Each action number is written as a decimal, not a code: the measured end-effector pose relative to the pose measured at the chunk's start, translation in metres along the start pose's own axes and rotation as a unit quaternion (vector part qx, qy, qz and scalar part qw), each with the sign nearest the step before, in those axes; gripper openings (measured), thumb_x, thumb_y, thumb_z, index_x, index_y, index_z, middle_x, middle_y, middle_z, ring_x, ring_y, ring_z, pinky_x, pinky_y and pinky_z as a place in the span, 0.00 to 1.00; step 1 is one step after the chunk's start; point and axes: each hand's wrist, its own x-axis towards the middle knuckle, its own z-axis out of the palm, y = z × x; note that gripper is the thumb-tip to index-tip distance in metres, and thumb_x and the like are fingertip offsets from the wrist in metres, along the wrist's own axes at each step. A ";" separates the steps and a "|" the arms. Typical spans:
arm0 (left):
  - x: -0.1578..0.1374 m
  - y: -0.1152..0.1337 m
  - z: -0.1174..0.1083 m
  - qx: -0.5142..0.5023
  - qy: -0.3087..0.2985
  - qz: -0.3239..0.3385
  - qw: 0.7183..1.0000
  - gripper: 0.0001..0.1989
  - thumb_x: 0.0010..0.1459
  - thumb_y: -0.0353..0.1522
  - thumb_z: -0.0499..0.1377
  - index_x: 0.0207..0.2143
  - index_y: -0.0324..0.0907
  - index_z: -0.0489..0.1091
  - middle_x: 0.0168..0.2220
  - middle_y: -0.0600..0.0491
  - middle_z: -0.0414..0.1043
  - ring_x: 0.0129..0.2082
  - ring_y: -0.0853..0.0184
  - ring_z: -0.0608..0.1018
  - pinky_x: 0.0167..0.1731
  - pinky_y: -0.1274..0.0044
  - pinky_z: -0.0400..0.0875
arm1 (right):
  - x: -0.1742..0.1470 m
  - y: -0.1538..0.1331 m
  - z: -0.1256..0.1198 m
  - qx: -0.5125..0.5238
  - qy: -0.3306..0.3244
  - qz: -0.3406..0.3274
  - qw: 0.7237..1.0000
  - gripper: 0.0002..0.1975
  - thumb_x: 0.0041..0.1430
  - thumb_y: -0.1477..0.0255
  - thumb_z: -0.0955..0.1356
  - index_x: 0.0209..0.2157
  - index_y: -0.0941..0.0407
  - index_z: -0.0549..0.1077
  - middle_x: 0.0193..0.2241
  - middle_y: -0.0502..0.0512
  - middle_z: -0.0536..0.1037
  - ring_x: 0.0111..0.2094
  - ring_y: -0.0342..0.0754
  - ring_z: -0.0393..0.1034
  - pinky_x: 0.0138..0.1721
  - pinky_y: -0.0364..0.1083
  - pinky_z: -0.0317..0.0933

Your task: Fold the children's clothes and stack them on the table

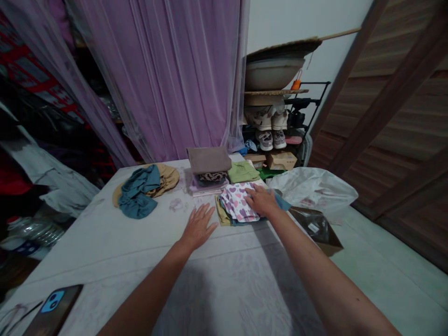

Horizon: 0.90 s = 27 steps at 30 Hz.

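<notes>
My right hand (262, 200) rests on a folded white cloth with purple and pink hearts (238, 201), fingers stretched out over its right part. Beneath that cloth lie folded yellow and blue-teal pieces (224, 215). My left hand (199, 225) is spread flat on the pale bed sheet (147, 252), just left of this pile and apart from it. Behind stands a stack of folded clothes topped by a grey-brown piece (209, 160), with a folded green garment (243, 171) to its right. Crumpled teal (140, 191) and tan cloths (166, 179) lie farther left.
A phone (54, 310) lies at the near left corner. Along the right edge are a clear plastic bag (311, 189) and an open cardboard box (331, 245) on the floor. Shoes (271, 139) sit on a rack behind, beside a purple curtain (168, 79).
</notes>
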 end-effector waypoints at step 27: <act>-0.006 -0.170 -0.099 0.154 0.082 -0.264 0.949 0.20 0.61 0.39 0.54 0.54 0.45 0.72 0.68 0.46 0.52 0.68 0.49 0.50 0.64 0.52 0.41 | -0.049 -0.158 0.097 0.317 0.147 -0.133 0.928 0.15 0.59 0.74 0.60 0.36 0.53 0.79 0.37 0.55 0.82 0.42 0.50 0.75 0.48 0.49 0.65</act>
